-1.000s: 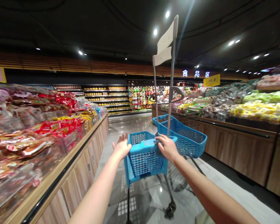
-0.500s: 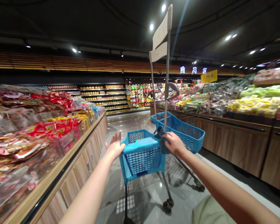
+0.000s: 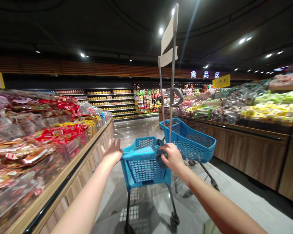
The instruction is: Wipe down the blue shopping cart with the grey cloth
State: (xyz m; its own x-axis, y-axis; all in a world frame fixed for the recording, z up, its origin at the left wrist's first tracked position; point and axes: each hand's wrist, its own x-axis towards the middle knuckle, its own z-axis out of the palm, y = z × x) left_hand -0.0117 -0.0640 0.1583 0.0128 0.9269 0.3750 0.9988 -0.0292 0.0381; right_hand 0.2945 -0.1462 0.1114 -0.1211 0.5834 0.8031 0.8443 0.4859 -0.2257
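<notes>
A blue plastic shopping cart (image 3: 146, 165) with two baskets stands in front of me in a store aisle. My right hand (image 3: 170, 157) is closed around the dark grip at the near right corner of the cart, at the foot of a tall metal pole (image 3: 172, 84) carrying white sign plates. My left hand (image 3: 111, 151) is open with fingers spread, its palm against the near left rim of the basket. The further blue basket (image 3: 190, 139) sits ahead to the right.
A long wooden display counter (image 3: 70, 185) piled with packaged snacks runs along my left. Another counter (image 3: 249, 146) with bagged goods lines the right. Stocked shelves (image 3: 112, 104) stand at the far end. The glossy tiled aisle floor (image 3: 139, 130) runs ahead between them.
The cart and both hands have shifted left, toward the left counter, and the cart has swung so the far basket points more to the right. My grip is unchanged.
</notes>
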